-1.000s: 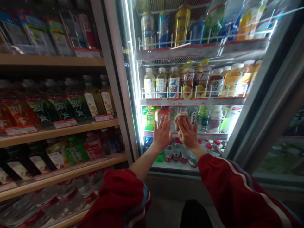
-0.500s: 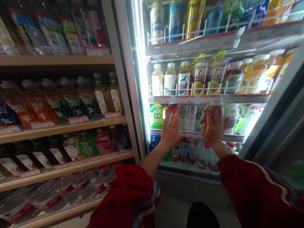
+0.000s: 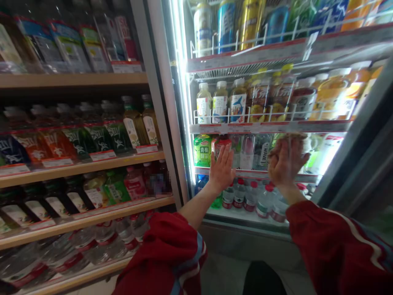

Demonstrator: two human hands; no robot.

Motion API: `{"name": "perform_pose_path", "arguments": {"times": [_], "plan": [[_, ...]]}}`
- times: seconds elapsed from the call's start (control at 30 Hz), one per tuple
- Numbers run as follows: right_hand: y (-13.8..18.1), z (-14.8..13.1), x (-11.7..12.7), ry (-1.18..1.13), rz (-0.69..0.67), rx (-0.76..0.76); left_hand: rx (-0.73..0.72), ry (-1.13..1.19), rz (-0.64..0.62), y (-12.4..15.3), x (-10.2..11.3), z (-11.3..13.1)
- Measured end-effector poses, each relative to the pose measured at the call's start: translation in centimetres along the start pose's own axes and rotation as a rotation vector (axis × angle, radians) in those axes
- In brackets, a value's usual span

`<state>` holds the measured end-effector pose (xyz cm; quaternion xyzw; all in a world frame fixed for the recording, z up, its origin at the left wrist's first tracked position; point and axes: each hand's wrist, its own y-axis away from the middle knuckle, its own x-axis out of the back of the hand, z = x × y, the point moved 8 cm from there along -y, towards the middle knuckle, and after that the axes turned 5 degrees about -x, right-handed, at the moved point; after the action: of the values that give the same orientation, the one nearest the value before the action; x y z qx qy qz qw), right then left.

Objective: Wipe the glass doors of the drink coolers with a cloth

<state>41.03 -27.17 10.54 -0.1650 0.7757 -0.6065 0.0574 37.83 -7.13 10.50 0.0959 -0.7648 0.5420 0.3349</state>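
Observation:
My left hand lies open and flat against the front of a lit drinks cooler, fingers pointing up, in front of a green-labelled bottle and a red-labelled bottle. My right hand presses a small brownish cloth against the same surface, just under the second shelf rail. The cloth shows only above and around my fingers. Both arms wear red sleeves with stripes.
The cooler's wire-fronted shelves hold cans, juice bottles and red-capped water bottles. A dark door frame slants along the right. To the left, wooden shelves carry bottled teas, water and packets.
My right hand with the cloth has slid to the right across the cooler front. My left hand has stayed flat in place. The view has shifted slightly leftward.

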Motion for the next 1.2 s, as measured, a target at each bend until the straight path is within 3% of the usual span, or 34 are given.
{"name": "perform_pose_path", "arguments": {"times": [0.23, 0.4, 0.47, 0.67, 0.9, 1.07, 1.13, 1.2], "plan": [[2.6, -3.1, -1.1, -0.038, -0.130, 0.199, -0.032, -0.026, -0.003, -0.5, -0.6, 0.7], [0.4, 0.0, 0.1, -0.016, -0.027, 0.043, -0.040, -0.039, -0.025, 0.0, -1.2, 0.5], [0.0, 0.1, 0.3, -0.004, 0.014, 0.031, -0.036, -0.038, -0.014, -0.1, -1.1, 0.6], [1.4, -2.9, -0.7, -0.020, -0.102, 0.235, -0.038, -0.015, 0.010, -1.2, -0.5, 1.3], [-0.1, -0.6, 0.3, -0.038, 0.023, 0.072, -0.038, -0.010, 0.032, -1.4, -0.3, 0.8], [2.7, -4.0, -0.9, -0.011, -0.137, 0.290, -0.048, -0.011, 0.005, -1.4, -0.6, 1.6], [3.2, -3.9, -1.1, -0.003, -0.187, 0.331, -0.050, -0.019, -0.005, -1.1, -0.7, 1.5], [2.5, -2.5, -0.7, -0.010, -0.158, 0.274, -0.051, -0.028, -0.004, -0.7, -0.9, 1.2]]}}
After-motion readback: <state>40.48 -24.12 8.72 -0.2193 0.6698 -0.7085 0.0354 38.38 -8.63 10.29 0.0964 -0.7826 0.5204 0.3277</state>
